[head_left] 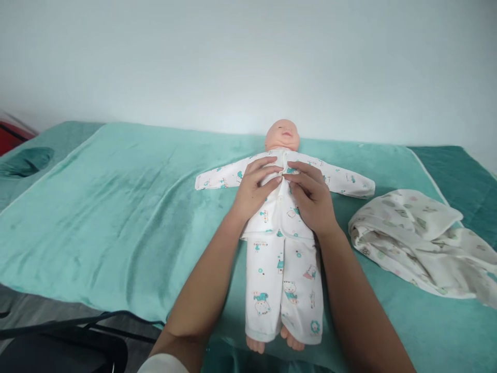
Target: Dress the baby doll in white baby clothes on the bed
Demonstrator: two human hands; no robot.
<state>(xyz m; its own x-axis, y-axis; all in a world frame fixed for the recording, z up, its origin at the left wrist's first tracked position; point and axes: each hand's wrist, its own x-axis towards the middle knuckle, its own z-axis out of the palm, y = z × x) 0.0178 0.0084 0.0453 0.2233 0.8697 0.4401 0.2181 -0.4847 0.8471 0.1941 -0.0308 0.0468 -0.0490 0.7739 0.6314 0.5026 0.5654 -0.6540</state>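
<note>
A baby doll (282,135) lies on its back on the bed, head toward the wall and feet toward me. It wears a white printed jacket (267,223) with long sleeves spread to both sides, and matching trousers (264,282). On the chest, my left hand (257,184) pinches the jacket's front opening near a button. My right hand (310,189) meets it there from the other side, its fingertips closed on the other edge of the opening. Another button (281,198) shows a little below the fingers.
To the right of the doll lies a crumpled white printed cloth (411,238). A light green sheet (97,223) covers the bed, with darker green fabric (458,171) at its right end. Behind stands a white wall (233,62). A black chair (62,347) is at lower left.
</note>
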